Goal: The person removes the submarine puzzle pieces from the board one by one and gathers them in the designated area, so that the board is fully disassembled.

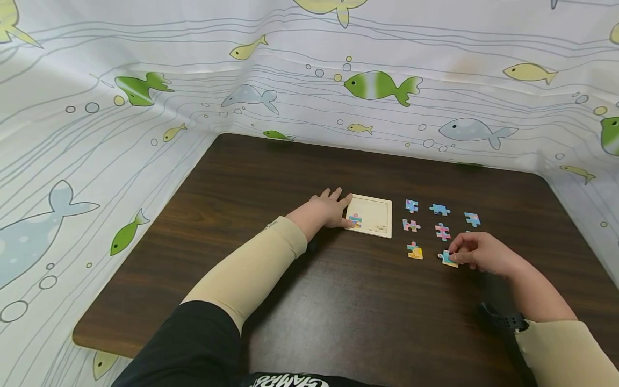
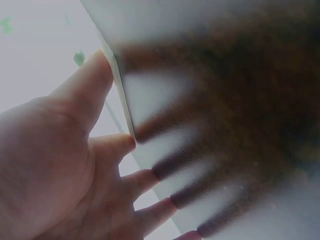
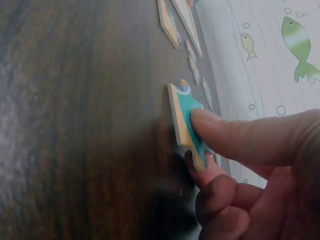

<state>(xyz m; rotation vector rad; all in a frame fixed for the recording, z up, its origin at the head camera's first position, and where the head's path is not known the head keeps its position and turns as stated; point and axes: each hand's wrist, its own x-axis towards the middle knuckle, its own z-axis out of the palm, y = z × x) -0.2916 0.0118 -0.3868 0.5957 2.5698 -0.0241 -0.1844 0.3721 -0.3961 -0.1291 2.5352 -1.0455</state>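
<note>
My left hand [image 1: 329,209] lies with fingers spread on the table at the left side of a square wooden puzzle board [image 1: 374,212]. In the left wrist view, the thumb and index fingertip touch the board's edge [image 2: 120,90]. One puzzle piece [image 1: 355,219] sits in the board's near left corner, beside my thumb. My right hand [image 1: 486,253] pinches a teal puzzle piece with a straight cream edge [image 3: 189,120] between thumb and fingers. In the right wrist view this piece is tilted up, close over the dark table.
Several loose pieces lie in rough rows right of the board, among them a pink one [image 1: 442,231], a blue one [image 1: 439,209] and a yellow one [image 1: 415,251]. The dark wooden table [image 1: 232,188] meets a fish-patterned curtain [image 1: 300,86] at its back and left.
</note>
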